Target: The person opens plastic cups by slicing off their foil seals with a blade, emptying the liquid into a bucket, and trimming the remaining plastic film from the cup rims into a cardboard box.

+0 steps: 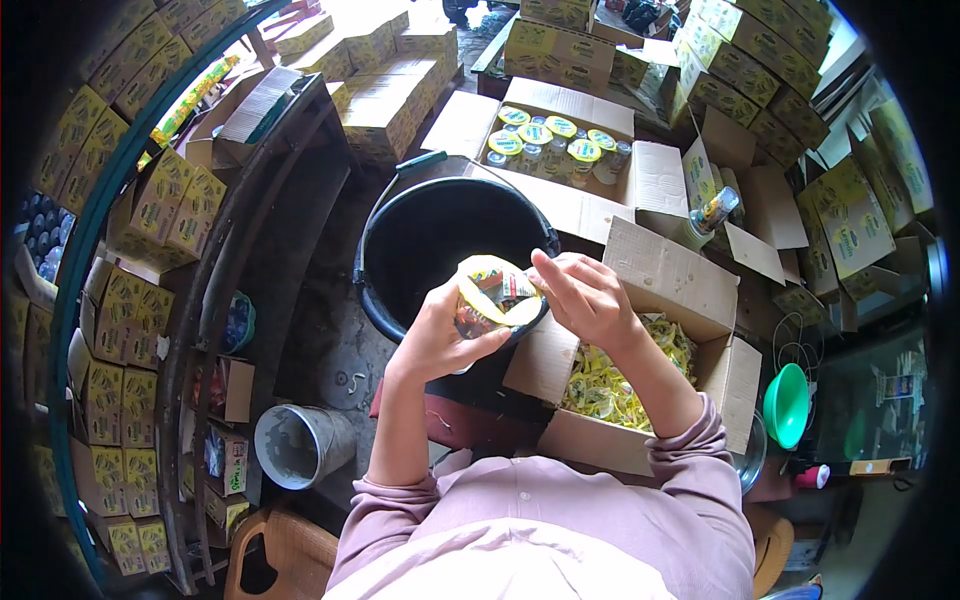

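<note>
A container with a yellow rim is wrapped by the fingers of my left hand, above the near edge of a large black bucket. Small colourful packets show inside its opening. My right hand is at the container's right side, thumb and fingers drawn together near the rim; whatever they pinch is too small to make out. Below my right forearm, an open carton holds many yellow-green wrappers or packets.
Behind the bucket, an open carton holds several lidded jars. A grey bucket stands lower left. A green bowl is at right. Stacked yellow cartons and shelves surround the area.
</note>
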`<state>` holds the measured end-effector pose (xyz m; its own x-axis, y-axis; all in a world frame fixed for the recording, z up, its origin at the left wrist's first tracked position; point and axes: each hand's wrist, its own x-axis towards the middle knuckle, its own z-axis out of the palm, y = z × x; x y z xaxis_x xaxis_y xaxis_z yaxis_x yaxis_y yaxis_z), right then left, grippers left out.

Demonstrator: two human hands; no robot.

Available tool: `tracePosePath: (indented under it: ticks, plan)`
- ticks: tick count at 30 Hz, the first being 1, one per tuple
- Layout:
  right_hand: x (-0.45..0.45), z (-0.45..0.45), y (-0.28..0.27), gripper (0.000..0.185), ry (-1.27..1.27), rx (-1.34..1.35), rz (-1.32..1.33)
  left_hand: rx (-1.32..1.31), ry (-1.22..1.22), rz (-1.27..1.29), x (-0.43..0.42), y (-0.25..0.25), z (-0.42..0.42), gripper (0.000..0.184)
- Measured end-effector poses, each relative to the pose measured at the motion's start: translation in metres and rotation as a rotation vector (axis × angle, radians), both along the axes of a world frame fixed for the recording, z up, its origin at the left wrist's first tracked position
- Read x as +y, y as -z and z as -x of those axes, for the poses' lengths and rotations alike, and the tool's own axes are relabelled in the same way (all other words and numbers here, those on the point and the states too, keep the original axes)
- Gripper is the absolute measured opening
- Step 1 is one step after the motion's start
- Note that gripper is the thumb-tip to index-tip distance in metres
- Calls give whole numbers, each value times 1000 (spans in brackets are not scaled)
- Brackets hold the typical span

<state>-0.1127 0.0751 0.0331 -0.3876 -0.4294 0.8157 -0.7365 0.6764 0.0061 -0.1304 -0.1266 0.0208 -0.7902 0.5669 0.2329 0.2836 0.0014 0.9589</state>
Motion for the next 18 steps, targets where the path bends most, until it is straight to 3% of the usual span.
tracePosePath:
  ticks: [5, 8, 12, 18]
  plan:
    - [1, -2, 2, 53, -19, 6, -1, -88, 129, -114, -1, 6, 2, 47]
    - [1, -4, 2, 54, -46, -36, -6, -324, 217, -115, -4, 1, 1, 45]
    - [0, -7, -2, 55, -32, -48, 0, -348, 352, -173, -1, 11, 3, 41]
    - [-4, -17, -5, 54, -82, -37, 41, -606, 598, -462, 5, 22, -9, 50]
